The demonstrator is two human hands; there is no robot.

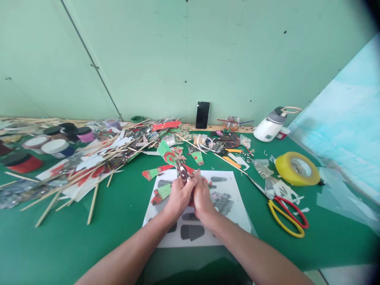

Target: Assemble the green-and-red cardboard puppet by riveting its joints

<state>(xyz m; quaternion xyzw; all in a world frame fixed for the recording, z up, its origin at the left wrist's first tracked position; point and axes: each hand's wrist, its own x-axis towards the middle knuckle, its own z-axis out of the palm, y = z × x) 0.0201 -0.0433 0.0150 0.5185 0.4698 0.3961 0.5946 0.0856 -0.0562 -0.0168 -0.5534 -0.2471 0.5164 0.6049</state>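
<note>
My left hand [178, 196] and my right hand [202, 198] are pressed together over a white printed sheet [234, 213] on the green table. Both are closed. A small metal plier-like tool [181, 171] sticks up from the left hand's fingers, beside red and green painted paper pieces [157, 172]. The right hand pinches something red against the left hand; I cannot make out what it is. More painted cut-outs [221, 202] lie on the sheet to the right of my hands.
Bamboo sticks and paper scraps [86, 174] pile up at left, with paint jars [56, 146] behind. Red-and-yellow scissors [285, 213] and a yellow tape roll [297, 168] lie at right. A black phone [202, 114] leans on the wall, near a white bottle [271, 124].
</note>
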